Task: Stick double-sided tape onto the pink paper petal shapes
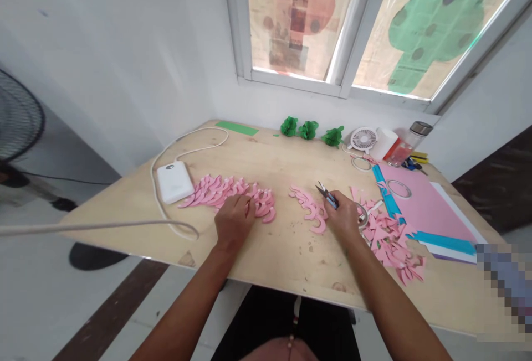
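Observation:
My left hand [233,218] rests knuckles up on a spread of pink curved paper cut-outs [226,190] in the middle of the wooden table [266,250], fingers curled onto the pieces. My right hand [343,216] is closed round small blue-handled scissors [326,194], blades pointing up and left. A smaller cluster of pink curved pieces [310,209] lies between my hands. Pink paper scraps [393,242] pile up just right of my right hand.
A white power bank [174,181] with a cable lies at the left. Pink and blue paper sheets [424,209], a tape ring [398,188], a small white fan [363,139], a jar [409,142] and green paper flowers [308,129] sit at the back and right.

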A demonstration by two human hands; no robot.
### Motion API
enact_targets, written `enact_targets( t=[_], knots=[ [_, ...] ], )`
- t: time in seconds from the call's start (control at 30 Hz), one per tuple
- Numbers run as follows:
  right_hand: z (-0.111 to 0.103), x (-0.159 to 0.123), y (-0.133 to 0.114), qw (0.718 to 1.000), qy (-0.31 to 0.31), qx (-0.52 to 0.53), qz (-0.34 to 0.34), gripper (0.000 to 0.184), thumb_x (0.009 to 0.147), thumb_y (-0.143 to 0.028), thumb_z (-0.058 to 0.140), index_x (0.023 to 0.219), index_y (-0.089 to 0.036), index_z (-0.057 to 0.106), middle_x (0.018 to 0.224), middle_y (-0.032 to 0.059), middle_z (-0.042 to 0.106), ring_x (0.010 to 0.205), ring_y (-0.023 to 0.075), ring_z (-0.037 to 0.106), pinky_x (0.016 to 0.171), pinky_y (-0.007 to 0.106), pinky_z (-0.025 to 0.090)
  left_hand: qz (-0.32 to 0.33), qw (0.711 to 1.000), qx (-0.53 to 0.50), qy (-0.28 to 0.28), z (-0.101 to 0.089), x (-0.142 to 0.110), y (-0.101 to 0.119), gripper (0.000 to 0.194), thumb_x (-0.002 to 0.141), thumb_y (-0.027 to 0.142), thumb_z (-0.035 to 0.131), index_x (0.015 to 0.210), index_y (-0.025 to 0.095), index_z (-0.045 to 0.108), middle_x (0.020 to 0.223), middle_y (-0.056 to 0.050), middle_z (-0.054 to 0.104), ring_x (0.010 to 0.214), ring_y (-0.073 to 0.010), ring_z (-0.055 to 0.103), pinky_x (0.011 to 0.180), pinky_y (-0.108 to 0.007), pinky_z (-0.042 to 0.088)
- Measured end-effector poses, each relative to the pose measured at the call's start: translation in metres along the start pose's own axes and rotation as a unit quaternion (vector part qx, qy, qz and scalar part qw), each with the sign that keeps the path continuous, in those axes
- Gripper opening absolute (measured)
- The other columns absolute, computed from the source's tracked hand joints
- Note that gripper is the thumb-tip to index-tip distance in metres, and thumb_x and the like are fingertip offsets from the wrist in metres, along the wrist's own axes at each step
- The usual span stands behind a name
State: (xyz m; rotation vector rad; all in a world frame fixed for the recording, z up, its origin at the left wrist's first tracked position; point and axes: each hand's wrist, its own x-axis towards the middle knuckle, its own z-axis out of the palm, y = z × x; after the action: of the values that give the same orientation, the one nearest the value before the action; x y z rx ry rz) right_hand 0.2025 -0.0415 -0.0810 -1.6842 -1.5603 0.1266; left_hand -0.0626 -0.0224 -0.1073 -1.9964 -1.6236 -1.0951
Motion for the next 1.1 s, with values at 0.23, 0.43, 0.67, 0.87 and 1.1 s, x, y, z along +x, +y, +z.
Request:
enact_targets(
  t=[0.23,0.43,0.67,0.87,1.1],
  knots=[
    [-0.007,0.009,0.010,0.996,0.049,-0.033,0.069,0.024,0.073,-0.036,0.048,0.076,-0.019,0.064,0.055,-0.0016,0.056,0.051,0.0129,0.049,0.049,0.021,0.031,-0.007,1.000,-0.025,0.000,-0.005,-0.002,0.001,0.016,0.080,0.025,0.048,0.072,0.017,0.059,0.069,-0.005,0.062,0.069,-0.0169,0.056,0.064,-0.026,0.041],
    [-0.014,0.016,0.017,0.994,0.086,-0.022,0.070,0.025,0.072,-0.037,0.048,0.072,-0.017,0.063,0.053,-0.0018,0.053,0.051,0.0126,0.046,0.051,0.022,0.032,0.001,0.999,-0.041,-0.009,-0.010,-0.003,0.003,0.015,0.080,0.025,0.048,0.073,0.017,0.059,0.068,-0.005,0.062,0.070,-0.0180,0.056,0.066,-0.027,0.042],
    [-0.020,0.020,0.025,0.987,0.120,-0.021,0.101,0.028,0.074,-0.040,0.047,0.068,-0.016,0.061,0.048,-0.0030,0.048,0.048,0.0122,0.043,0.049,0.023,0.031,0.014,0.998,-0.059,-0.006,-0.013,-0.004,0.006,0.012,0.080,0.024,0.050,0.076,0.017,0.060,0.068,-0.004,0.062,0.069,-0.0176,0.056,0.065,-0.027,0.041],
    [-0.019,0.020,0.027,0.988,0.117,-0.024,0.095,0.028,0.074,-0.040,0.047,0.069,-0.016,0.061,0.050,-0.0024,0.050,0.049,0.0124,0.044,0.050,0.022,0.032,0.009,0.997,-0.076,-0.019,-0.013,-0.005,0.008,0.013,0.079,0.025,0.049,0.074,0.018,0.059,0.068,-0.005,0.061,0.068,-0.0182,0.056,0.063,-0.028,0.041],
    [-0.015,0.020,0.028,0.991,0.107,-0.035,0.074,0.026,0.073,-0.037,0.046,0.073,-0.016,0.062,0.055,-0.0006,0.054,0.053,0.0135,0.048,0.053,0.023,0.034,0.035,0.995,-0.080,-0.036,-0.010,-0.004,0.015,0.016,0.080,0.025,0.047,0.070,0.018,0.058,0.064,-0.004,0.060,0.063,-0.0165,0.054,0.061,-0.028,0.040]
  ],
)
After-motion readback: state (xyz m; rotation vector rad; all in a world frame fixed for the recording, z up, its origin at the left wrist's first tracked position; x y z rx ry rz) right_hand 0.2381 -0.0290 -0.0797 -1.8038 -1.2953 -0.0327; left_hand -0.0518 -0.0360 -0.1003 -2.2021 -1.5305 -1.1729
